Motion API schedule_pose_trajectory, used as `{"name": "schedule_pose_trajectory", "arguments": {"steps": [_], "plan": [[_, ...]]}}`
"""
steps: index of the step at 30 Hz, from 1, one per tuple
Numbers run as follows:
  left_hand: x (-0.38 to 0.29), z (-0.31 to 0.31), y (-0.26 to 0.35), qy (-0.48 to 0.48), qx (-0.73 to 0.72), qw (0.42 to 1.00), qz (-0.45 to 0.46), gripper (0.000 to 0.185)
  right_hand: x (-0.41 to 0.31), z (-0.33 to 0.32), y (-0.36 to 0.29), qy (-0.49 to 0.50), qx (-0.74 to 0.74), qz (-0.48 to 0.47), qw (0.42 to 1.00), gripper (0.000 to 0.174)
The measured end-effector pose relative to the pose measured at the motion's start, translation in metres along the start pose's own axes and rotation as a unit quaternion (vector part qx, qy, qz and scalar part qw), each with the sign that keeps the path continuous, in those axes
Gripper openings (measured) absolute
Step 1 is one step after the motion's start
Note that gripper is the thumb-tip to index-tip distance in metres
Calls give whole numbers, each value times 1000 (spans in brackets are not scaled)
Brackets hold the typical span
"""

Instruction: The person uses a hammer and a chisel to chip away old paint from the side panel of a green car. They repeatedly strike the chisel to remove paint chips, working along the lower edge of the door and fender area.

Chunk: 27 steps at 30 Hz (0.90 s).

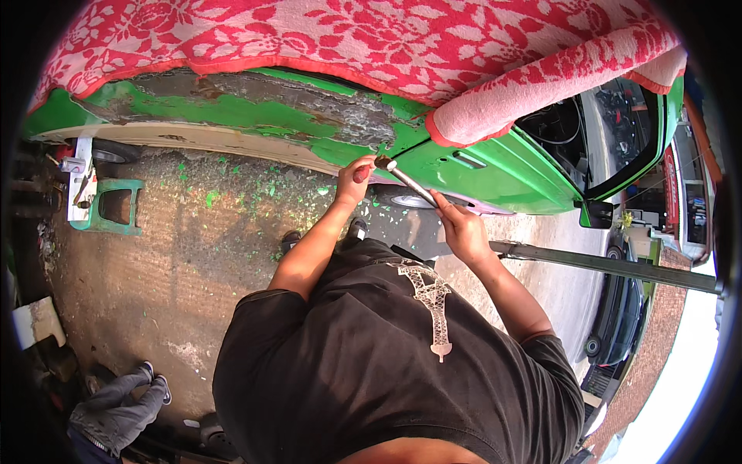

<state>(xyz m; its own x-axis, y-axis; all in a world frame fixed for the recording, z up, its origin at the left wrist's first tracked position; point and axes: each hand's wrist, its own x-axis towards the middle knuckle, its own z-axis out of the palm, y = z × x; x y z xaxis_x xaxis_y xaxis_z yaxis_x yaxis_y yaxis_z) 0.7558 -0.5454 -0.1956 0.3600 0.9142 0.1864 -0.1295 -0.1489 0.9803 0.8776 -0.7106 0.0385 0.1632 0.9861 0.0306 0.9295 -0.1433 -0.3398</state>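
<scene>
My left hand (pixel 351 181) is closed around a red handle (pixel 361 173), held against the lower edge of the green car body panel (pixel 232 110); the tool's far end is hidden. In my right hand (pixel 462 226) is a hammer (pixel 410 183) with a metal shaft, its head close beside the red handle. Large patches of the panel have lost their green paint and show rough grey and brown filler or metal. A red and pink floral blanket (pixel 278 35) covers the upper part of the car, its rolled end lying over the green door (pixel 498 168).
Green paint chips (pixel 266 185) litter the floor around my shoes. A green plastic stool (pixel 119 226) stands at the left, holding a white board. A metal post (pixel 603 268) runs at the right. Another person's legs (pixel 127 400) show at lower left. A dark car (pixel 617 319) is parked beyond.
</scene>
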Motion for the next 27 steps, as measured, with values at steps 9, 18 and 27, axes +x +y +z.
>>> {"name": "schedule_pose_trajectory", "arguments": {"steps": [9, 18, 27], "plan": [[12, -9, 10, 25, -99, 994, 36, 11, -22, -7, -7, 53, 148, 135, 978, 38], [12, -11, 3, 25, -77, 996, 26, 14, -21, -9, 1, 83, 222, 184, 954, 37], [13, -13, -3, 21, -77, 996, 35, 14, -18, -7, -4, 90, 201, 142, 965, 37]]}}
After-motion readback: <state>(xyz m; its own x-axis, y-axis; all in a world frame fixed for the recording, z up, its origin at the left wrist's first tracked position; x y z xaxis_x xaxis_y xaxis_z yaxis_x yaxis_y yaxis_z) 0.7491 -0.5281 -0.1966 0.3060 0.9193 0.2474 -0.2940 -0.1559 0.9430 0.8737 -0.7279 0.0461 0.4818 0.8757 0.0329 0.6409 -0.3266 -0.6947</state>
